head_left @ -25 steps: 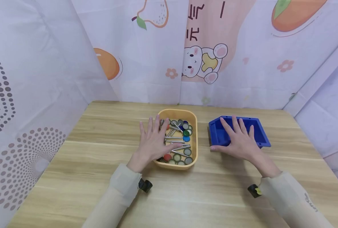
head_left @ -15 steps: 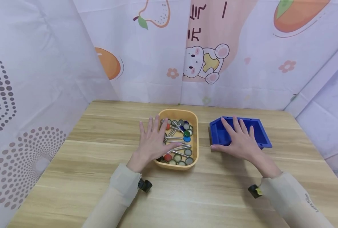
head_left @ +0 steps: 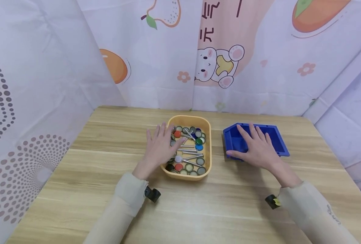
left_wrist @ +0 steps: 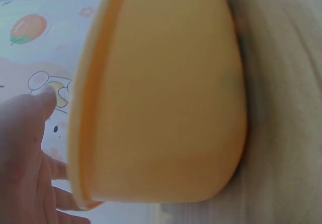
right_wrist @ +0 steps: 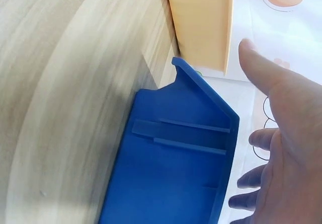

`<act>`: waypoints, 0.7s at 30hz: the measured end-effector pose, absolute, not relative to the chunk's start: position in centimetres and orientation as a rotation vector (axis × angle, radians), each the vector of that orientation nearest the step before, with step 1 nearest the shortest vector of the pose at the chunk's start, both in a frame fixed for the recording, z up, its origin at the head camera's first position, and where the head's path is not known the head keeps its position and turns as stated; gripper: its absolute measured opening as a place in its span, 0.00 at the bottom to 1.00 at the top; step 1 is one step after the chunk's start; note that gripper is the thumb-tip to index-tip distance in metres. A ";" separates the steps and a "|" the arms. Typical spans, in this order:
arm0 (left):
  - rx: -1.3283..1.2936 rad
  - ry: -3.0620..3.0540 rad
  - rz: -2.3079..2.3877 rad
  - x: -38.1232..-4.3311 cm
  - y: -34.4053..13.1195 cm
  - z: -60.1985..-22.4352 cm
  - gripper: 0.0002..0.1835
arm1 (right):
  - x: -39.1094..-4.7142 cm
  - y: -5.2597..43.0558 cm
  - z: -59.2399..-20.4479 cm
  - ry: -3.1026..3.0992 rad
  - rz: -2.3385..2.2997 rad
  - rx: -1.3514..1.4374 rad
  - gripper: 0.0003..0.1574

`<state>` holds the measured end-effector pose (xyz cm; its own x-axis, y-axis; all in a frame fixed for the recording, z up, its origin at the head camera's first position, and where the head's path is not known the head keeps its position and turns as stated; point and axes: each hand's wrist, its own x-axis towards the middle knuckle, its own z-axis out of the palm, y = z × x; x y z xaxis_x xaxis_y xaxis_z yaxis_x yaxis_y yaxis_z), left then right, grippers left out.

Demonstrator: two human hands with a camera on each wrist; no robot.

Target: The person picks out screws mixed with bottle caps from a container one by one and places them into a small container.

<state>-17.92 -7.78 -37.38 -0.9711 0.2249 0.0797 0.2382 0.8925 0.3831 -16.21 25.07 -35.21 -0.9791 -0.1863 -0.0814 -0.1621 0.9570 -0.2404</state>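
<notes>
A yellow tub [head_left: 207,149] stands on the table, holding several bottle caps [head_left: 178,167] in red, green, blue, grey and black. Among the caps lie several silver screws or bolts [head_left: 190,151]. My left hand [head_left: 160,146] hovers over the tub's left side with fingers spread, gripping nothing. In the left wrist view that hand's thumb and fingers show beyond the tub's rim [left_wrist: 83,108]. To the right is a blue plastic bin [head_left: 276,139]. Above it my right hand [head_left: 258,149] spreads its fingers and holds nothing; in the right wrist view they appear apart from the bin's wall [right_wrist: 171,178].
Both containers stand on a wood-grain table [head_left: 198,210], with a gap between them. A white printed curtain [head_left: 156,67] hangs behind the table's far edge. More fabric [head_left: 40,101] hangs at the left. A small black camera [head_left: 152,194] sits at the left wrist.
My left hand has shifted slightly left, its thumb swinging up and away from the screws, so more caps show. My right hand stays nearly still over the blue bin.
</notes>
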 end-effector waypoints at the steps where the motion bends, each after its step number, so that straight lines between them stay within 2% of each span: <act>1: -0.361 -3.022 -0.661 -18.1 -7.9 -37.3 0.44 | -16.3 25.1 -35.1 3.003 -0.353 -0.277 0.68; 12: -0.237 -3.079 -1.024 -19.1 -9.8 -38.4 0.44 | -16.9 25.0 -34.9 2.953 -0.381 -0.359 0.61; 21: -0.197 -3.084 -1.321 -20.0 -10.7 -37.9 0.48 | -18.2 23.5 -34.1 2.962 -0.375 -0.501 0.52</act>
